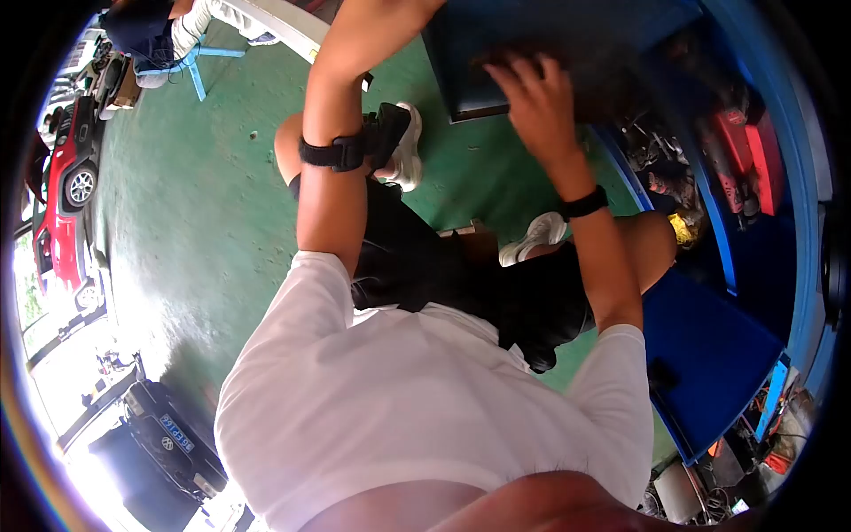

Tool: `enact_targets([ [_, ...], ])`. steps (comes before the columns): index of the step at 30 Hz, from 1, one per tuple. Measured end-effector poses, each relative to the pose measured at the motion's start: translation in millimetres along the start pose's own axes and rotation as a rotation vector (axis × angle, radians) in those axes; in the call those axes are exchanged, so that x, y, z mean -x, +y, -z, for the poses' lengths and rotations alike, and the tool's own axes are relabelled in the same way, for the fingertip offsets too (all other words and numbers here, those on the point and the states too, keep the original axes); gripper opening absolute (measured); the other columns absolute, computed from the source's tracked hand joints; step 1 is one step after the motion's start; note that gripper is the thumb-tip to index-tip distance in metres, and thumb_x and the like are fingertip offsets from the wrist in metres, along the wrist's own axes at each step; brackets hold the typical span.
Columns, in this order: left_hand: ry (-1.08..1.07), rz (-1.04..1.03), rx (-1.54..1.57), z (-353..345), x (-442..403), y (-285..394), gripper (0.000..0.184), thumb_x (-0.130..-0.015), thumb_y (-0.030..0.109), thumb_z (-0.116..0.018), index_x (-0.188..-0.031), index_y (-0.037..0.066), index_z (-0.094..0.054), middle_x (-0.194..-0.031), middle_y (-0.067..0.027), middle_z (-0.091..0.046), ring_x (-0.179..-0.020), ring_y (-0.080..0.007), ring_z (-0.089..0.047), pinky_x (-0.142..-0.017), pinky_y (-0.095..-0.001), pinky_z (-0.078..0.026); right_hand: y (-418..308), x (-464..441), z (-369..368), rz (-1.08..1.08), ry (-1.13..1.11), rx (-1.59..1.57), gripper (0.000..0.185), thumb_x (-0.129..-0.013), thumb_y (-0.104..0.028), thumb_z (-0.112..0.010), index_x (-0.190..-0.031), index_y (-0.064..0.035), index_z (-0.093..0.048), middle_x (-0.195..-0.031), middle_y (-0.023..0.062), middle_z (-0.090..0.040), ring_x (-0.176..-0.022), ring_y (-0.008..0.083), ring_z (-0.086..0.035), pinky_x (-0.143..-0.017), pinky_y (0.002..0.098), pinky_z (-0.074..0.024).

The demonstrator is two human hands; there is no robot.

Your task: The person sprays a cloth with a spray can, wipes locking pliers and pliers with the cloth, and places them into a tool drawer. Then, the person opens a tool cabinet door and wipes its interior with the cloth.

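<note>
My right hand [537, 105] is over a dark blue metal panel [465, 53] with a raised edge, at the top of the view. Its fingers are stretched and somewhat apart, with the tips at or close to the panel's shadowed surface; whether they touch it I cannot tell. A small brownish spot shows by the fingertips, too dark to name. My left arm reaches up past the top edge, so the left hand is out of sight.
A blue cabinet [722, 239] on the right holds tools and a red case [764, 164]. Its lower blue door [709, 355] stands open beside my leg. A blue stool [197, 71] and another person are at upper left. A red car [64, 208] stands far left.
</note>
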State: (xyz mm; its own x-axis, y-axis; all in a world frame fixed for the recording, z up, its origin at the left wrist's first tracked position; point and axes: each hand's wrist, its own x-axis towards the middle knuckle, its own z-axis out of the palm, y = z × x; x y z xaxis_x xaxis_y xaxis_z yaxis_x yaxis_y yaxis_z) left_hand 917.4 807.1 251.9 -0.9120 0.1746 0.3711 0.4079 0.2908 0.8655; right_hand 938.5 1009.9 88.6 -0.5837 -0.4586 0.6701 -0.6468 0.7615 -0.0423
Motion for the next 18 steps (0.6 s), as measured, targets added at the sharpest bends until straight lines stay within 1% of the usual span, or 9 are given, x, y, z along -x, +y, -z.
enact_targets([
  [2,0.019,-0.054,-0.053,-0.7,5.7,3.8,0.021,-0.093,0.008,-0.07,-0.113,0.003,-0.062,-0.102,-0.0017,-0.065,-0.093,-0.0076,-0.059,-0.079,-0.0231,-0.048,-10.0,5.8,-9.3,0.072,-0.015,0.013,0.037,-0.077,-0.013,-0.07,-0.114,-0.0158,-0.067,-0.119,0.0034,-0.06,-0.107,0.0303,-0.053,-0.081,0.0471,-0.0464],
  [4,-0.074,0.166,0.054,2.1,10.0,15.5,0.025,-0.09,0.008,-0.073,-0.113,0.002,-0.065,-0.105,-0.0024,-0.067,-0.096,-0.0081,-0.06,-0.08,-0.0227,-0.05,-15.9,10.0,-23.2,0.064,-0.063,-0.027,0.033,-0.079,-0.018,-0.069,-0.112,-0.0173,-0.068,-0.121,0.0016,-0.06,-0.107,0.0283,-0.054,-0.082,0.0479,-0.0453],
  [5,-0.068,0.174,0.055,2.5,10.2,11.6,0.025,-0.09,0.008,-0.073,-0.113,0.002,-0.065,-0.105,-0.0024,-0.067,-0.096,-0.0081,-0.06,-0.08,-0.0227,-0.05,-15.3,12.1,-27.5,0.068,-0.068,-0.034,0.033,-0.079,-0.018,-0.069,-0.112,-0.0173,-0.068,-0.121,0.0016,-0.06,-0.107,0.0283,-0.054,-0.082,0.0479,-0.0453],
  [7,-0.086,0.01,0.041,2.9,10.3,9.2,0.026,-0.088,0.006,-0.075,-0.112,0.0,-0.066,-0.106,-0.0033,-0.069,-0.094,-0.0085,-0.062,-0.079,-0.0226,-0.051,-6.1,19.5,-30.1,-0.029,-0.085,0.042,0.032,-0.08,-0.017,-0.069,-0.112,-0.0184,-0.069,-0.122,0.0013,-0.061,-0.109,0.0274,-0.054,-0.084,0.0474,-0.0456],
  [11,-0.124,0.045,-0.011,9.5,6.0,13.6,0.026,-0.088,0.007,-0.075,-0.111,0.0,-0.066,-0.109,-0.0055,-0.07,-0.097,-0.0091,-0.063,-0.079,-0.0239,-0.052,48.4,41.0,-19.6,-0.214,-0.206,0.207,0.037,-0.077,-0.012,-0.072,-0.113,-0.0193,-0.069,-0.12,-0.0002,-0.061,-0.111,0.0287,-0.054,-0.086,0.0461,-0.0463],
  [14,-0.108,0.046,0.043,8.4,8.5,3.9,0.026,-0.088,0.007,-0.075,-0.111,0.0,-0.066,-0.111,-0.0056,-0.069,-0.098,-0.0097,-0.063,-0.081,-0.0251,-0.053,78.0,59.2,-14.8,-0.367,-0.277,0.18,0.043,-0.077,-0.004,-0.072,-0.118,-0.017,-0.07,-0.118,0.0041,-0.06,-0.11,0.0326,-0.054,-0.088,0.0483,-0.0474],
  [16,-0.067,-0.016,0.045,3.6,13.3,-2.5,0.027,-0.088,0.007,-0.074,-0.113,0.0,-0.065,-0.11,-0.0066,-0.069,-0.098,-0.01,-0.063,-0.081,-0.0255,-0.053,78.0,53.6,1.0,-0.357,-0.042,0.132,0.042,-0.082,0.0,-0.068,-0.122,-0.0131,-0.069,-0.117,0.0107,-0.057,-0.109,0.034,-0.056,-0.088,0.0472,-0.0514],
  [17,-0.031,-0.082,0.037,0.1,16.1,-4.0,0.029,-0.089,0.006,-0.074,-0.115,0.001,-0.065,-0.11,-0.0075,-0.068,-0.098,-0.0103,-0.063,-0.081,-0.0259,-0.053,75.6,49.3,7.3,-0.353,-0.056,0.138,0.042,-0.082,0.0,-0.068,-0.122,-0.0131,-0.069,-0.117,0.0107,-0.057,-0.109,0.034,-0.056,-0.088,0.0472,-0.0514],
  [18,-0.027,-0.076,0.047,-0.5,19.8,1.0,0.029,-0.089,0.006,-0.074,-0.115,0.001,-0.065,-0.11,-0.0075,-0.068,-0.098,-0.0103,-0.063,-0.081,-0.0259,-0.053,69.3,41.3,12.9,-0.386,0.072,0.032,0.041,-0.083,0.0,-0.067,-0.123,-0.0111,-0.069,-0.116,0.0129,-0.056,-0.106,0.0327,-0.058,-0.086,0.0441,-0.0534],
])
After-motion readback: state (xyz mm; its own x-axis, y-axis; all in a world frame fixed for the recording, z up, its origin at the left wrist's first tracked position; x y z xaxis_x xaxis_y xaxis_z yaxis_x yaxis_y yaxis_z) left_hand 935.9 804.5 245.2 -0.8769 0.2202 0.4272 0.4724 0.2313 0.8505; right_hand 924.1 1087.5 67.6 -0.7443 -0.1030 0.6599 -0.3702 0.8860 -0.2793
